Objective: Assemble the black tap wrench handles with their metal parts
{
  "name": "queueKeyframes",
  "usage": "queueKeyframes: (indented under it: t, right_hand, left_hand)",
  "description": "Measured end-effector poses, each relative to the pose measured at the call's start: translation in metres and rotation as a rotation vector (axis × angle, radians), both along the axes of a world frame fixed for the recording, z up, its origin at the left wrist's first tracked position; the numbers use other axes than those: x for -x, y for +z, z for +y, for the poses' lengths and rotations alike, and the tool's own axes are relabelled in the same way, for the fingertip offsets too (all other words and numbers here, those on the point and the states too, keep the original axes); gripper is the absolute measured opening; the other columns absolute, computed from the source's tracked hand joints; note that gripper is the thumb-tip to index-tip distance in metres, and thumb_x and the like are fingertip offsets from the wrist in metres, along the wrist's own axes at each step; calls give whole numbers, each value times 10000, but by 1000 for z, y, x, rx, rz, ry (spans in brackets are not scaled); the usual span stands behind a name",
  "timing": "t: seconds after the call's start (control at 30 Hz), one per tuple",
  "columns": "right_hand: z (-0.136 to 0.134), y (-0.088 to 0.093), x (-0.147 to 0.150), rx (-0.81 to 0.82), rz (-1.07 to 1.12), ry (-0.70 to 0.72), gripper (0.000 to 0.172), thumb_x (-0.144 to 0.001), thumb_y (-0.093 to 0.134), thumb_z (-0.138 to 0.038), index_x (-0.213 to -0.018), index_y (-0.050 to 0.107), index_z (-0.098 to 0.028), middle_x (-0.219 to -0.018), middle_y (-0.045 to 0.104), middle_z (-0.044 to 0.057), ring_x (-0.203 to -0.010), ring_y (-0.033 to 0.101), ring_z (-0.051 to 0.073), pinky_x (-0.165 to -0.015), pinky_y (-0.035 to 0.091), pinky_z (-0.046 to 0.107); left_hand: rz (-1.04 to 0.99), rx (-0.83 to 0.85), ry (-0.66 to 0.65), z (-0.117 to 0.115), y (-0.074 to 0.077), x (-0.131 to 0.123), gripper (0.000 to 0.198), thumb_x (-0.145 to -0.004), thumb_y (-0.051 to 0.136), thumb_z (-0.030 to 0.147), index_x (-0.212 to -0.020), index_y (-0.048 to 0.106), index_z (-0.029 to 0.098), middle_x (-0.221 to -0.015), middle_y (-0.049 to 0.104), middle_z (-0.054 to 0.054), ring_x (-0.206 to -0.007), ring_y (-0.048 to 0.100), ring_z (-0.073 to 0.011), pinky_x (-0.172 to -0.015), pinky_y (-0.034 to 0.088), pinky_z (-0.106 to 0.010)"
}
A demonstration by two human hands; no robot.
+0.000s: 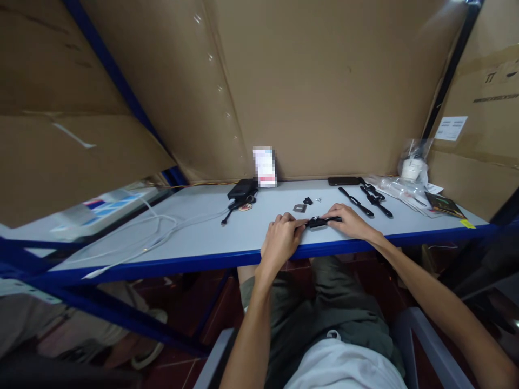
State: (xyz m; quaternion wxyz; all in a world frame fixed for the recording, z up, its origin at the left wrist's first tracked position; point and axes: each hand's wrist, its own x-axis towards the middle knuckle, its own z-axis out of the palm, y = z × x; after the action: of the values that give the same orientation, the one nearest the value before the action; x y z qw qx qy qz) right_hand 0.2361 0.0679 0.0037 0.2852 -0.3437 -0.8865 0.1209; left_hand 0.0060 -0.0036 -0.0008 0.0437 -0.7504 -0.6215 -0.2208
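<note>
Near the front edge of the table, both hands hold a black spokeshave (pixel 317 222) level by its two ends. My left hand (pixel 280 237) is closed on its left handle, most of which the fingers hide. My right hand (pixel 347 220) pinches the right handle between thumb and fingers. Just behind the tool lie a flat grey blade (pixel 299 208) with a slot, a small black cap piece (pixel 308 201) and small screws (pixel 318 200). To the right, beyond my right hand, rest more black spokeshave parts, a long slim one (pixel 356 202) and another (pixel 376 202).
A black box (pixel 242 189) with cables stands back left, beside a blurred white card (pixel 265 167). White cables (pixel 158 229) run across the left side. A dark phone-like slab (pixel 343 181), plastic bags (pixel 399 192) and a dark packet (pixel 445 205) lie back right. Cardboard walls (pixel 324 92) enclose the table (pixel 194 227).
</note>
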Motion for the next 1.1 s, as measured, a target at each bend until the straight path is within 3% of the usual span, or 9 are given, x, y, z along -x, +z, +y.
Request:
queueKeyframes:
  t: [1.1]
  right_hand:
    - [-2,-2,-1,-7,74,-22,369,-801,631,-30,-1036,832,-230,-1035,761,71,-1008,691,226,-990,502,364]
  left_hand:
    - [-26,-10,-12,0,-1,0,323,-1019,533,260,-1259,749,287,-1113,676,-97,-1074,579,-274,-909,452,-372]
